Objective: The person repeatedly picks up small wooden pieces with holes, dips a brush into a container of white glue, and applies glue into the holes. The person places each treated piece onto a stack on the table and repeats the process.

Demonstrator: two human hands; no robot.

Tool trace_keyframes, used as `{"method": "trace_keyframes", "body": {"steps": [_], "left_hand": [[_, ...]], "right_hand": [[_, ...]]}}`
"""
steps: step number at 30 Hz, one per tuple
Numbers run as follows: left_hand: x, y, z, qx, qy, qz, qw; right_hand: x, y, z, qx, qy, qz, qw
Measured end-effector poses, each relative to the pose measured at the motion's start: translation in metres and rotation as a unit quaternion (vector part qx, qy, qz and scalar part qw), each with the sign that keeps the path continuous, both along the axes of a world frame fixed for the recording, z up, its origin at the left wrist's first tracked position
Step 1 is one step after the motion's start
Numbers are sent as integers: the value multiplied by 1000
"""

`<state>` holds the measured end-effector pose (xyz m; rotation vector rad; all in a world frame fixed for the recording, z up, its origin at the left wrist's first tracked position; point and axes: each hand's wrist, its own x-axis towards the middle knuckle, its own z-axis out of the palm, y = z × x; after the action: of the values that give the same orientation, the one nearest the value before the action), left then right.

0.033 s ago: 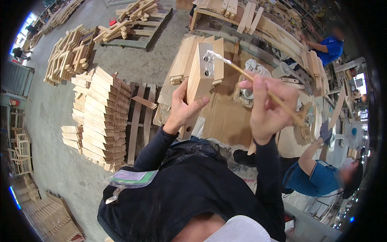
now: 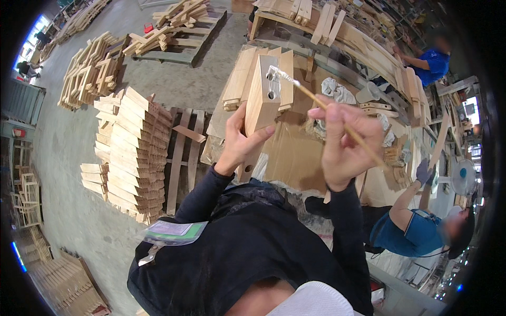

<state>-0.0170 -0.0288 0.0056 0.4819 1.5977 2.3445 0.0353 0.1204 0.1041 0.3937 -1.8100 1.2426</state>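
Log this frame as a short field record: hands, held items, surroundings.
left hand: grips a wooden block from below, held upright
block face: two round holes showing
right hand: pinches a thin wooden stick
stick tip: white, at the upper hole of the block
bench: brown cardboard sheet under the work, more wooden pieces behind
floor left: stacked wooden parts
others: person in blue at lower right, another at upper right
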Motion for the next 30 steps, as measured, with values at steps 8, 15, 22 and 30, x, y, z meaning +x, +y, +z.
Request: {"method": "trace_keyframes", "body": {"steps": [8,15,22,30], "left_hand": [[2,7,4,47,46,68,995],[-5,1,-1,40,52,77,995],[-4,-3,3,22,48,90,995],[-11,-2,-2,21,36,95,995]], "right_hand": [[3,-42,-44,90,26,-136,986],[-1,-49,-48,87,15,-111,990],[2,-49,-44,115,11,-91,989],[3,-41,-39,169,-6,-31,985]]}}
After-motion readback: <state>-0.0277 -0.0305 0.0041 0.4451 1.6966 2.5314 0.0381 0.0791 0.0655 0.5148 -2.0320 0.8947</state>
